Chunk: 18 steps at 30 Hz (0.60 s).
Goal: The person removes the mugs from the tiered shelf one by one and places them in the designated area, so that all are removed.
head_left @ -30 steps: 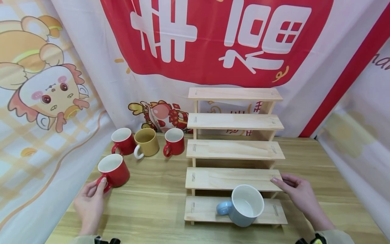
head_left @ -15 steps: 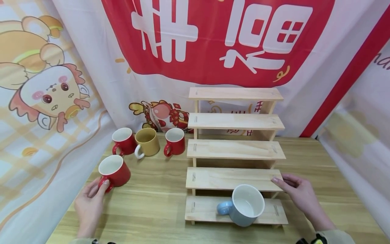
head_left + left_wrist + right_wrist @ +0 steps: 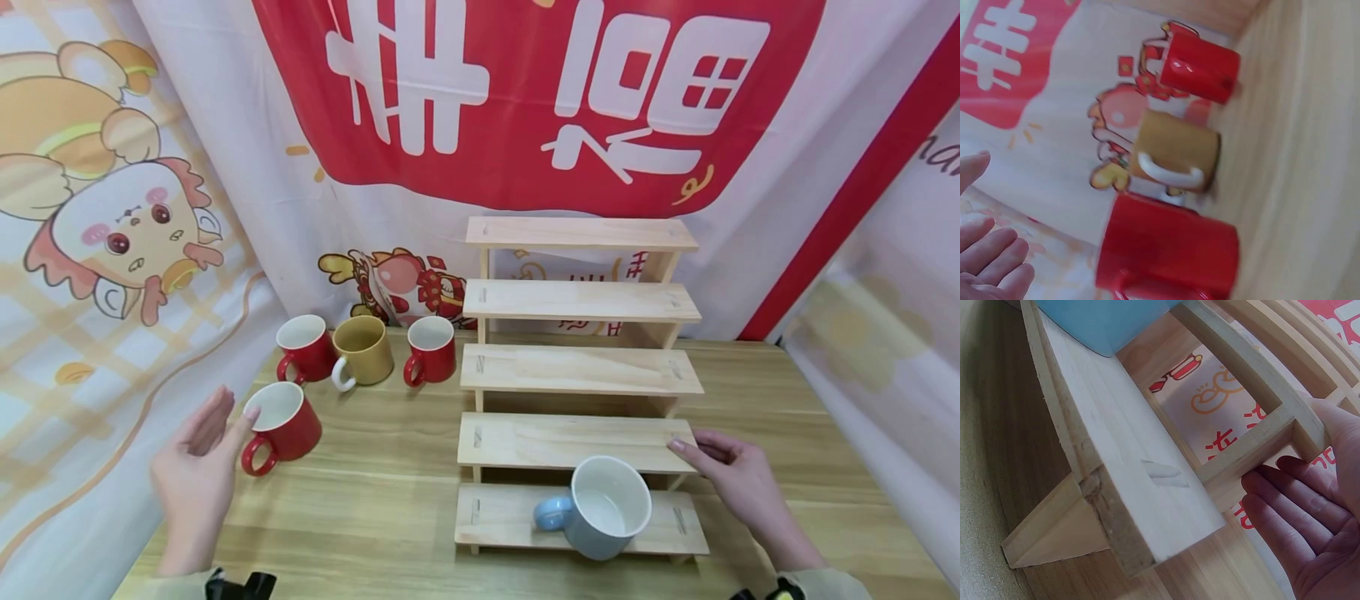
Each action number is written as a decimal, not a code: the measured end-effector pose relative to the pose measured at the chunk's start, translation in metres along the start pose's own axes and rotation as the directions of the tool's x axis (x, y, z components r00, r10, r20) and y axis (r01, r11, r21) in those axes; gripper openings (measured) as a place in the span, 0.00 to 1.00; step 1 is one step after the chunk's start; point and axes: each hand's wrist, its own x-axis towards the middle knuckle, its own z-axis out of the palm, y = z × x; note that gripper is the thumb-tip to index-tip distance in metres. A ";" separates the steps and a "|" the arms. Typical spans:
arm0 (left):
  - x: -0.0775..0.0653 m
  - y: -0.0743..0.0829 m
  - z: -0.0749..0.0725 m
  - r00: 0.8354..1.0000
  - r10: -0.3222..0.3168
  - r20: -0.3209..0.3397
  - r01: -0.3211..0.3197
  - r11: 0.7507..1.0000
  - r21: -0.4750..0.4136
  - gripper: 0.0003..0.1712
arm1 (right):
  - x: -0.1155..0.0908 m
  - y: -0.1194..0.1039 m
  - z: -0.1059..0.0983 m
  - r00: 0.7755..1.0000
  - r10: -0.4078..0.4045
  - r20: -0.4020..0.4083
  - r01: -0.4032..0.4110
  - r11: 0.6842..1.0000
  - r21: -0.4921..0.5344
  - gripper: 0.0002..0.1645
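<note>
My left hand (image 3: 197, 475) is raised beside the nearest red mug (image 3: 296, 429), fingers extended and holding nothing. That mug stands upright on the table at the left, its handle towards me. At the right, my right hand (image 3: 738, 475) holds the end of the second step of a wooden stepped shelf (image 3: 570, 437). Its thumb lies on top of the board, and in the right wrist view the fingers (image 3: 1291, 512) reach beneath it by the side support. On the lowest step sits a light blue mug (image 3: 588, 529), its handle pointing left.
Behind the nearest mug stand a red mug (image 3: 307, 354), a tan mug (image 3: 367, 354) with a white handle, and another red mug (image 3: 435, 354) close to the shelf. Printed cloth (image 3: 360, 217) hangs behind the wooden table (image 3: 367, 508) and along both sides.
My left hand has let go of the red mug's handle and moved up and left, its fingers straightening. The mug stays in place. My right hand has not visibly moved.
</note>
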 end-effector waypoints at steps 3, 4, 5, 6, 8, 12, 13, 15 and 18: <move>-0.005 0.017 0.007 0.999 0.009 0.042 -0.007 0.999 -0.033 0.33 | 0.000 0.001 0.000 1.000 0.006 0.000 -0.006 1.000 0.000 0.42; -0.008 0.021 0.010 0.998 0.021 0.058 -0.019 0.999 -0.039 0.33 | 0.000 0.001 0.000 1.000 0.008 0.001 -0.008 1.000 -0.001 0.42; -0.011 0.026 0.013 0.996 0.042 0.075 -0.040 0.999 -0.036 0.32 | 0.000 0.001 0.000 1.000 0.007 0.001 -0.007 1.000 -0.002 0.42; -0.014 0.030 0.017 0.993 0.065 0.095 -0.063 0.997 -0.033 0.32 | 0.000 0.001 0.000 1.000 0.006 0.000 -0.006 1.000 -0.003 0.42; -0.020 0.038 0.025 0.982 0.127 0.141 -0.126 0.992 -0.021 0.30 | 0.000 0.000 0.000 1.000 0.002 -0.004 -0.002 1.000 -0.003 0.42; -0.032 0.050 0.040 0.944 0.219 0.246 -0.228 0.974 0.005 0.28 | -0.001 -0.001 0.000 1.000 -0.001 -0.006 0.001 1.000 0.001 0.42; -0.036 0.052 0.044 0.933 0.232 0.274 -0.241 0.970 0.000 0.27 | -0.001 -0.002 0.000 1.000 -0.001 -0.004 0.001 1.000 0.004 0.42; -0.043 0.055 0.053 0.911 0.248 0.329 -0.261 0.965 -0.006 0.26 | -0.002 -0.002 0.000 1.000 -0.002 -0.002 0.002 1.000 0.009 0.41; -0.053 0.056 0.067 0.867 0.261 0.425 -0.281 0.959 -0.016 0.25 | -0.001 -0.003 0.000 1.000 -0.004 -0.005 0.004 1.000 0.006 0.41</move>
